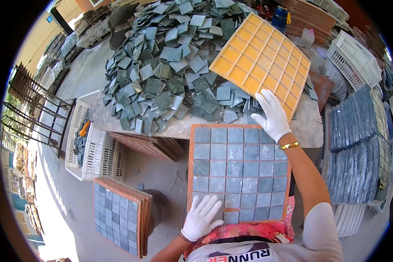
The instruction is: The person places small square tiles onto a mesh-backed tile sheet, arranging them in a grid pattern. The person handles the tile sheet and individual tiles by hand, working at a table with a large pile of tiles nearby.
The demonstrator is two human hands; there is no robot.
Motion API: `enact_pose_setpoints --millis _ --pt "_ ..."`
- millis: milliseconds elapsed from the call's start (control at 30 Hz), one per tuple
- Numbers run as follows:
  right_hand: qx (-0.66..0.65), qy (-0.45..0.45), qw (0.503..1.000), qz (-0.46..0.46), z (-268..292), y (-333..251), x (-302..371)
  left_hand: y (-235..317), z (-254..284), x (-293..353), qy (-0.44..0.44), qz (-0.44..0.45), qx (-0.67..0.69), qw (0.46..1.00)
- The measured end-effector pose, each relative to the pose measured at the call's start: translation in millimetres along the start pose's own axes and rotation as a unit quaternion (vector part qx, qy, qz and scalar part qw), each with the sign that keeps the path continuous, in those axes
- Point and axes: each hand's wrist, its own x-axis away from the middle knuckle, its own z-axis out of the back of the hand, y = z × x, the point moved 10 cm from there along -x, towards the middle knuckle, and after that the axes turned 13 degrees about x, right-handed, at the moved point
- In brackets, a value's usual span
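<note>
In front of me lies a reddish-brown tray (190, 174) filled with rows of square grey-blue stone tiles (234, 152). A thin strip of the tray's base shows between tiles near the lower edge. My left hand (202, 219), in a white glove, lies flat over the lower left tiles with its fingers apart. Beyond the tray, a yellow grid mould (263, 58) with pale dividers leans tilted on the tile heap. White-gloved too, my right hand (271, 114) has its fingers spread over the mould's lower edge, above the tray's upper right corner; its grip is loose and open.
A large heap of loose green-grey tiles (170, 65) covers the stone table (305, 129). Stacked tiled boards (115, 214) stand at the lower left, near a white crate (98, 150) holding tiles. On the right are wrapped tile stacks (353, 148) and white crates (353, 56).
</note>
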Motion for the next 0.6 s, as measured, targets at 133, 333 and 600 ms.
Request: enact_pose_setpoints --millis 133,333,600 --pt "-0.067 -0.022 0.997 0.012 7 -18 44 19 -40 -20 -0.112 -0.067 -0.036 0.991" --pt "-0.136 -0.056 0.989 -0.031 33 -24 99 22 -48 -23 -0.115 -0.084 -0.067 0.988" --pt "0.023 -0.119 0.992 -0.026 49 -17 146 28 -41 -25 -0.094 -0.113 -0.043 0.988"
